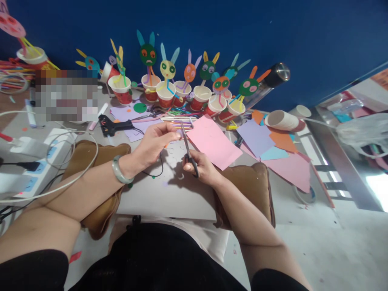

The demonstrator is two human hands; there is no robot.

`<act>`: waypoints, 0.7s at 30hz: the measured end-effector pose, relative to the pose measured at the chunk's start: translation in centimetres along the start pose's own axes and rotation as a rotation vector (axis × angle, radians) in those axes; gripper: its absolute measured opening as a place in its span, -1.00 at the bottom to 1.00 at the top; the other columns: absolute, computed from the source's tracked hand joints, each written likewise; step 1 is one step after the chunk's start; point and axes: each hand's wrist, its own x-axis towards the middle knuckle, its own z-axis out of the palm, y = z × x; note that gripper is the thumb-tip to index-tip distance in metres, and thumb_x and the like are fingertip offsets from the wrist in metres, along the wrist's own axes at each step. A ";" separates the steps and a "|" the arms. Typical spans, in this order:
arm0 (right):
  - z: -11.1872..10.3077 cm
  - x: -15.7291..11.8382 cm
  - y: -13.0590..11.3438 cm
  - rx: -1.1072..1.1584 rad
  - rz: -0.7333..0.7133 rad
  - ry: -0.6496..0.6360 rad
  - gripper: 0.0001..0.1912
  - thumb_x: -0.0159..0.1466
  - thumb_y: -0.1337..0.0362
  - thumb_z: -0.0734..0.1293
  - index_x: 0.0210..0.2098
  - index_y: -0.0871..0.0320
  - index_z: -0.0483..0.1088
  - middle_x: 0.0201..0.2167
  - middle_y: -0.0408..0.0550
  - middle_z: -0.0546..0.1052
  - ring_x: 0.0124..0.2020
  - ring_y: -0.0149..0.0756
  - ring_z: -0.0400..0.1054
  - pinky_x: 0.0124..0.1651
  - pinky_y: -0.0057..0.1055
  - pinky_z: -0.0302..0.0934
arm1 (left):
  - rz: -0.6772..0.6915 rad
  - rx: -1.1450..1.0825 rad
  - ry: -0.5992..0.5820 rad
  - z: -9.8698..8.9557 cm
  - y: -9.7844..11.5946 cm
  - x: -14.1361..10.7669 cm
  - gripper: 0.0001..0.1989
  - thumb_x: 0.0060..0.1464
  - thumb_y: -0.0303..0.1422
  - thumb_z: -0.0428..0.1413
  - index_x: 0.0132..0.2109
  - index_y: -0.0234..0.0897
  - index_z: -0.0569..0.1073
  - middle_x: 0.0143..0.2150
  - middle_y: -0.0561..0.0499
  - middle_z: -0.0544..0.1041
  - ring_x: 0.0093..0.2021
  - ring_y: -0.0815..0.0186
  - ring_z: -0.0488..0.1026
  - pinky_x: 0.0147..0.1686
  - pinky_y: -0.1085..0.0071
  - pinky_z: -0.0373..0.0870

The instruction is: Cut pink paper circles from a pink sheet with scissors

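Observation:
My right hand [200, 169] is wrapped round the black handles of a pair of scissors [186, 142], whose blades point away from me. Just left of the blades, my left hand [155, 142] has its thumb and fingertips pinched together. Whatever sits in that pinch is too small to name. A pink sheet of paper [214, 141] lies to the right of the scissors. Behind my left hand rests a black glue gun [117, 126] with its cord, partly over purple paper [133, 135]. Tiny paper scraps [181, 176] dot the table below both hands.
Several red-and-white paper cups [165, 101] with paper rabbit figures line the blue wall [206, 24]. A flask [279, 74] leans at the right, near coloured paper [256, 137] and stacked cups [281, 120]. Brown cushions [248, 186] lie under my arms. A power strip [39, 169] with cables is at left.

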 end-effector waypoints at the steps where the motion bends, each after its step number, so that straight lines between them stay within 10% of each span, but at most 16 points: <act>1: 0.0 0.0 0.0 0.000 -0.001 -0.001 -0.31 -0.05 -0.37 0.43 -0.54 0.14 0.20 -0.60 -0.22 0.28 -0.53 -0.45 0.12 -0.49 -0.46 0.03 | -0.005 -0.001 0.004 0.0 0.1 0.0 -0.80 -0.06 -0.33 0.31 -0.45 -0.26 0.43 -0.51 0.09 0.41 -0.54 0.46 0.29 -0.54 0.44 0.15; 21: -0.1 0.0 0.0 0.023 0.009 -0.022 -0.32 -0.03 -0.35 0.44 -0.54 0.13 0.18 -0.61 -0.20 0.32 -0.55 -0.45 0.14 -0.50 -0.46 0.03 | 0.032 -0.014 0.043 0.0 0.1 0.2 -0.86 -0.04 -0.35 0.28 -0.45 -0.26 0.49 -0.45 0.06 0.48 -0.43 0.39 0.39 -0.43 0.44 0.29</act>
